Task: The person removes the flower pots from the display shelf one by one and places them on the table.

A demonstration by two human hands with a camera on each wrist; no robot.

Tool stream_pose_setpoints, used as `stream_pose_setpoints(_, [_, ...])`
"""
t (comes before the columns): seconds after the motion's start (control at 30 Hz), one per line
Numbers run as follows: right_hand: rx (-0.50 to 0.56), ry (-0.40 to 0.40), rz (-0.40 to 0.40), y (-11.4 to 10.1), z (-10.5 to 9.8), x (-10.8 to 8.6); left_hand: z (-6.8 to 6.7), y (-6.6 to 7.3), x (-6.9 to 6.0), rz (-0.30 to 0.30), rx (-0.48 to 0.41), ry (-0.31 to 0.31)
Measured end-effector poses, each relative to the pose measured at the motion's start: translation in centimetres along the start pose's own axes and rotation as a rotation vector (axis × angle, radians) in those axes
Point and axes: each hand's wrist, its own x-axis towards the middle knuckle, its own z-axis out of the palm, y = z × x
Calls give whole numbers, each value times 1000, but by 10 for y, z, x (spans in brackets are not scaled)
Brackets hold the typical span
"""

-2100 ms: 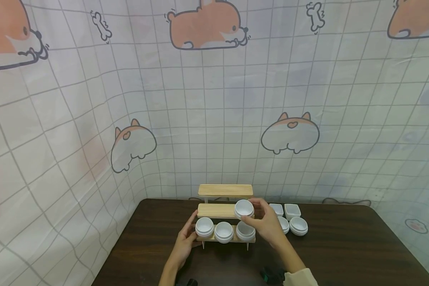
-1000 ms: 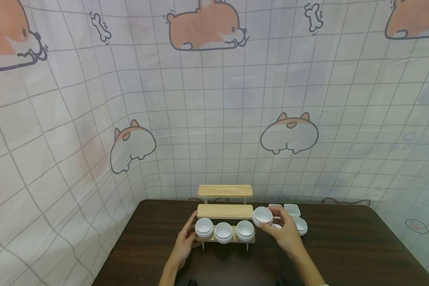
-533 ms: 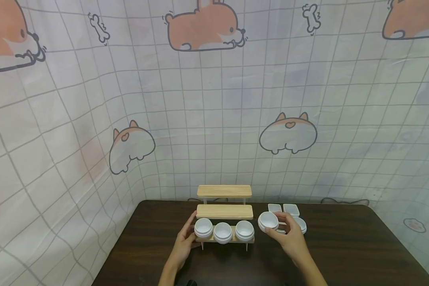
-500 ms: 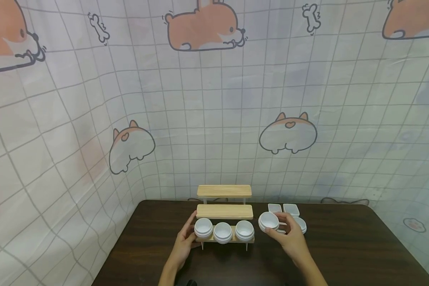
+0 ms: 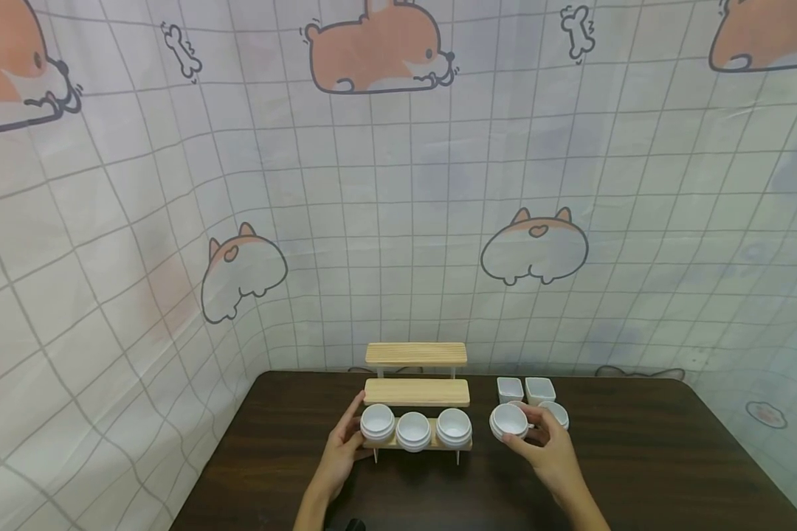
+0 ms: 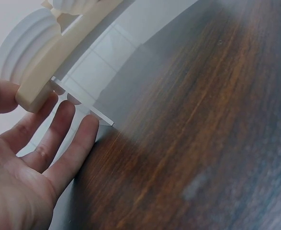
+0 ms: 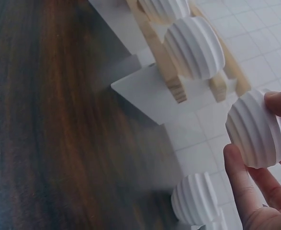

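A three-tier wooden stand (image 5: 417,392) stands on the table, with a row of three white ribbed bowls (image 5: 413,431) along its lowest shelf. My left hand (image 5: 335,453) grips the left end of that shelf; the left wrist view has the thumb by its upper side and fingers (image 6: 59,129) beneath. Right of the stand, my right hand (image 5: 553,451) holds another white ribbed bowl (image 5: 508,422), mouth up, between thumb and fingers. In the right wrist view this held bowl (image 7: 257,129) is apart from the stand and off the tabletop.
Two small square white dishes (image 5: 540,389) stand behind the right hand. A round white bowl (image 5: 555,413) is beside them, partly covered by the fingers. Dark cables (image 5: 640,372) lie along the back edge of the brown table (image 5: 637,457), before a patterned curtain (image 5: 398,184).
My right hand has taken its bowl off the right end of the middle shelf and carried it rightward and nearer the table. The left hand has kept its grip on the stand.
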Motion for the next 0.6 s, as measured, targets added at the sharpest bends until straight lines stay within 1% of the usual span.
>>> stream_pose_setpoints(0.17, [-13,9,7,8,-3,-1,1,1,-1,-7,-9,4])
stream_pose_setpoints(0.37, [-33,18,12,11,-7,-2,1,2,0,-4,-5,7])
stream_pose_setpoints(0.5, [-43,19,24,13,-10,-3,0,1,0,-1,-3,-2])
stream_pose_setpoints(0.6, [-60,14,37,16,-13,-4,-1,0,0,-10,3,-8])
